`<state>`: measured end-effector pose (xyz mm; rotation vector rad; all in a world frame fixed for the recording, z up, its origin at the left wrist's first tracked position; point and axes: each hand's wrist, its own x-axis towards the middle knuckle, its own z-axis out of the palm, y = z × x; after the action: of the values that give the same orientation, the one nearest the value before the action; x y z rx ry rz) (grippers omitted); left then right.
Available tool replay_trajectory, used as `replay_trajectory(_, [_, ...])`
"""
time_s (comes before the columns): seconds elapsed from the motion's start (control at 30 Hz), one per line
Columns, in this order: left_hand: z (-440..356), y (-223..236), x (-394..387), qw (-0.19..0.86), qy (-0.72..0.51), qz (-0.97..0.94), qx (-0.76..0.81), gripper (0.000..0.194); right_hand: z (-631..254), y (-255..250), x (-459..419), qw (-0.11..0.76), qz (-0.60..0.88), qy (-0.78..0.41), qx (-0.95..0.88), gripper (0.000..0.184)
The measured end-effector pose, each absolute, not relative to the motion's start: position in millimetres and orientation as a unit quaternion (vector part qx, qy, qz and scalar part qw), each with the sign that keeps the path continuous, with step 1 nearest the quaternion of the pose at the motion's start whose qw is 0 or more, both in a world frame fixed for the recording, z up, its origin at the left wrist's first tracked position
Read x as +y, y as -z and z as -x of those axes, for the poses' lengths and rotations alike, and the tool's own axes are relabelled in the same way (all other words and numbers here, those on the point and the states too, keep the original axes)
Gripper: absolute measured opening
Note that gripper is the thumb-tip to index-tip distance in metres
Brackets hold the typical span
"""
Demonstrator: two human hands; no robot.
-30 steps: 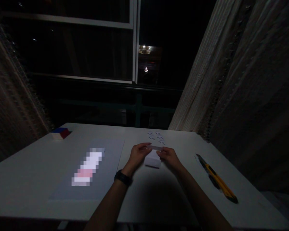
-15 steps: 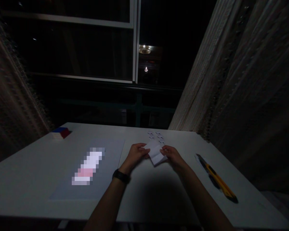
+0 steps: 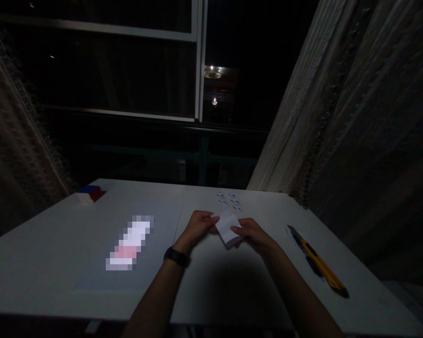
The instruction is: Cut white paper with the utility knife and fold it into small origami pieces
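Observation:
A small folded piece of white paper (image 3: 227, 229) is held between my two hands above the white table. My left hand (image 3: 199, 226), with a dark band on its wrist, pinches the paper's left corner, thumb on top. On the opposite side my right hand (image 3: 253, 232) grips the right edge, its thumb pressed on the upper face and its other fingers partly hidden beneath. Just beyond the paper lie several small slips with dark marks (image 3: 229, 201), set out in two columns on the table.
A yellow and black box cutter (image 3: 319, 263) lies at the right, beside a dark slim object. Left of my hands is a large pale sheet (image 3: 162, 234) with a bright, pixelated area on it. A blue, red and white block (image 3: 90, 194) stands far left. Curtains hang on both sides.
My right hand has shifted its grip, its thumb lying further in on the paper. The paper has turned a little and looks more compactly folded. The left hand has barely moved.

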<state>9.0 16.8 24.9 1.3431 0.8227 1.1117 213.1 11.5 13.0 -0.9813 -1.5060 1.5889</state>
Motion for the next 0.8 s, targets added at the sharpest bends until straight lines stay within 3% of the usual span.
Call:
replay_trajectory(0.27, [-2,-23,18,0.605,-0.399,-0.597,0.345,0.027,-220,-15,11,0.38,0.351,-0.642,-0.566,0.039])
replay_trajectory(0.6, [1,-19,22,0.687,-0.387,-0.535,0.303,0.033,-219,-21,11,0.445,0.342,-0.657,-0.505,0.056])
replay_trajectory(0.8, [2,-20,20,0.715,-0.402,-0.499,0.281,0.04,-219,-25,8,0.455,0.368,-0.649,-0.486,0.036])
